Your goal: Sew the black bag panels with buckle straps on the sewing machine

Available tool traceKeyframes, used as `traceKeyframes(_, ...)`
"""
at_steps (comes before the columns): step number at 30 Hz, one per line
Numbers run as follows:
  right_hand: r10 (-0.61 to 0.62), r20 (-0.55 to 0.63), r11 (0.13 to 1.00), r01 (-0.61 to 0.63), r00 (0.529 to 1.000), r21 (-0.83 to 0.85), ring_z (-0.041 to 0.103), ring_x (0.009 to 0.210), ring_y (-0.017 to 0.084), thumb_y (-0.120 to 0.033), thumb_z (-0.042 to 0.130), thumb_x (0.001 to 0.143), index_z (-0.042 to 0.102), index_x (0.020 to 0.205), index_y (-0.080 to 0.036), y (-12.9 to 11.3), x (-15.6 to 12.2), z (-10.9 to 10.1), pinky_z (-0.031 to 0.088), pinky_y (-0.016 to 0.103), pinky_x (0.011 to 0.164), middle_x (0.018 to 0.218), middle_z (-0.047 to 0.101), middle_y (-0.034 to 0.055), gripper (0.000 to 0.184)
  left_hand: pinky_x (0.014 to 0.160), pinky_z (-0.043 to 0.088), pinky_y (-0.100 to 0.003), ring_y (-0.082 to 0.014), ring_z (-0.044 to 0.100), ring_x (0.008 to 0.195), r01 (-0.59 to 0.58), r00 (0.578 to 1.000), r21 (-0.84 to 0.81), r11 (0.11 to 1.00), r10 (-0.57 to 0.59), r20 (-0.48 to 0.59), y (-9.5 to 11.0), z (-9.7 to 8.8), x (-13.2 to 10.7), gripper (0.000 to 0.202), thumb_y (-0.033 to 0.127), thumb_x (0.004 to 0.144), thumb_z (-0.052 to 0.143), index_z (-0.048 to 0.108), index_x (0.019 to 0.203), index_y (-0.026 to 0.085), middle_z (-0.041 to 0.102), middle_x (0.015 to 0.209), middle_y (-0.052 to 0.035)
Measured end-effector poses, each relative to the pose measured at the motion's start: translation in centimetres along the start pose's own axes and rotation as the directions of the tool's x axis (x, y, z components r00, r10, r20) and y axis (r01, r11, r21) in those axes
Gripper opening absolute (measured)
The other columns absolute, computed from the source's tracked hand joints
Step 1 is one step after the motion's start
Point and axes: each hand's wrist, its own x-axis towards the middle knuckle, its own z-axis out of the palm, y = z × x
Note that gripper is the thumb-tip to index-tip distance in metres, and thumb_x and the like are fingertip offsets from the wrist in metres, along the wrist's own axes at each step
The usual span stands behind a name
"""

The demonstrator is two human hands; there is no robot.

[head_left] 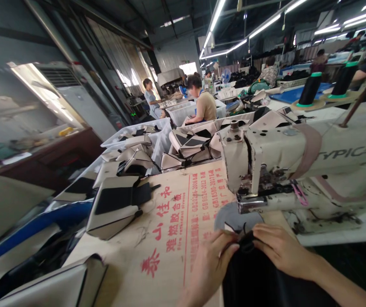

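Observation:
My left hand [213,262] and my right hand [280,249] both pinch the top edge of a black fabric piece [253,277] at the near edge of the work table. The fabric's edge lies just in front of the needle area [246,204] of a worn white sewing machine [301,157] marked TYPICAL. Both hands have their fingers closed on the cloth, left of centre and right of centre. A grey round piece [234,215] lies under the machine's foot.
A cardboard sheet with red print [176,221] covers the table. Stacks of beige-and-black sewn pieces [119,204] sit left and behind in white bins [138,132]. Black thread cones [310,87] stand behind the machine. Other people sit at work farther back.

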Motion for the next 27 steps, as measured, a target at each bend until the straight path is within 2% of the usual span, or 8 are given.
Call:
traceKeyframes(3, 0.080, -0.005, 0.997, -0.080, 0.997, 0.008, 0.056, 0.082, 0.016, -0.028, 0.035, 0.090, 0.058, 0.088, -0.015, 0.0, -0.2, 0.2, 0.046, 0.028, 0.073, 0.087, 0.060, 0.0069, 0.026, 0.063, 0.045, -0.020, -0.0112, 0.056, 0.068, 0.067, 0.987, 0.051, 0.996, -0.059, -0.149, -0.7, 2.0, -0.1, 0.017, 0.027, 0.087, 0.042, 0.057, 0.084, 0.018, 0.059, 0.075, -0.0017)
traceKeyframes(6, 0.147, 0.031, 0.987, -0.148, 0.989, 0.059, 0.056, 0.083, 0.015, -0.031, 0.036, 0.090, 0.057, 0.090, -0.016, -0.3, 0.1, -0.2, 0.044, 0.027, 0.074, 0.088, 0.060, 0.0050, 0.026, 0.065, 0.046, -0.020, -0.0116, 0.057, 0.069, 0.048, 0.968, 0.033, 0.998, -0.038, -0.247, -1.4, 2.8, 0.0, 0.017, 0.026, 0.086, 0.044, 0.053, 0.097, 0.019, 0.061, 0.079, -0.0026)
traceKeyframes(9, 0.172, 0.058, 0.979, -0.177, 0.983, 0.100, 0.056, 0.079, 0.014, -0.031, 0.036, 0.090, 0.057, 0.085, -0.017, -0.6, 0.5, -0.7, 0.043, 0.025, 0.072, 0.083, 0.060, 0.0028, 0.026, 0.075, 0.046, -0.022, -0.0133, 0.058, 0.081, -0.037, 0.987, 0.100, 0.994, 0.051, -0.149, -1.6, 2.4, 0.3, 0.030, 0.022, 0.087, 0.041, 0.050, 0.115, 0.023, 0.063, 0.093, -0.0044)
traceKeyframes(12, 0.157, 0.058, 0.981, -0.162, 0.986, 0.105, 0.054, 0.074, 0.013, -0.029, 0.036, 0.090, 0.055, 0.080, -0.017, -0.7, 0.7, -0.8, 0.041, 0.023, 0.067, 0.077, 0.058, 0.0015, 0.025, 0.073, 0.046, -0.023, -0.0138, 0.058, 0.080, -0.059, 0.997, 0.136, 0.989, 0.065, -0.036, -1.3, 1.5, 0.6, 0.033, 0.021, 0.089, 0.036, 0.050, 0.119, 0.025, 0.063, 0.092, -0.0046)
traceKeyframes(16, 0.134, 0.015, 0.989, -0.135, 0.991, 0.058, 0.052, 0.069, 0.012, -0.030, 0.036, 0.090, 0.053, 0.073, -0.016, -0.8, 0.6, -0.2, 0.039, 0.024, 0.063, 0.071, 0.055, 0.0011, 0.028, 0.076, 0.045, -0.024, -0.0141, 0.056, 0.085, -0.042, 0.999, 0.084, 0.996, 0.039, 0.026, -0.8, 0.7, 0.8, 0.028, 0.022, 0.089, 0.035, 0.054, 0.110, 0.023, 0.061, 0.093, -0.0046)
traceKeyframes(20, 0.179, -0.054, 0.981, -0.174, 0.982, 0.087, 0.053, 0.071, 0.013, -0.029, 0.034, 0.090, 0.056, 0.076, -0.017, -1.1, 0.5, 0.2, 0.040, 0.024, 0.064, 0.073, 0.057, 0.0021, 0.029, 0.078, 0.042, -0.025, -0.0143, 0.055, 0.087, -0.007, 0.998, 0.034, 0.999, 0.005, 0.069, -0.7, 0.6, 1.3, 0.024, 0.023, 0.090, 0.034, 0.055, 0.101, 0.022, 0.060, 0.093, -0.0045)
traceKeyframes(24, 0.248, -0.072, 0.961, -0.236, 0.966, 0.144, 0.056, 0.074, 0.013, -0.033, 0.038, 0.089, 0.059, 0.076, -0.019, -1.1, 0.4, 0.0, 0.043, 0.023, 0.065, 0.078, 0.061, 0.0021, 0.029, 0.073, 0.042, -0.025, -0.0147, 0.054, 0.083, -0.008, 0.996, 0.038, 0.999, 0.005, 0.090, -1.0, 0.6, 1.6, 0.023, 0.024, 0.089, 0.033, 0.055, 0.094, 0.020, 0.059, 0.090, -0.0052)
traceKeyframes(27, 0.294, -0.070, 0.944, -0.279, 0.953, 0.174, 0.057, 0.076, 0.012, -0.035, 0.044, 0.086, 0.056, 0.100, -0.021, -1.0, 0.5, -0.4, 0.046, 0.022, 0.069, 0.083, 0.061, 0.0004, 0.023, 0.069, 0.041, -0.024, -0.0147, 0.053, 0.079, -0.005, 0.997, 0.067, 0.998, 0.000, 0.072, -1.2, 0.7, 1.7, 0.020, 0.025, 0.089, 0.034, 0.054, 0.089, 0.019, 0.058, 0.086, -0.0047)
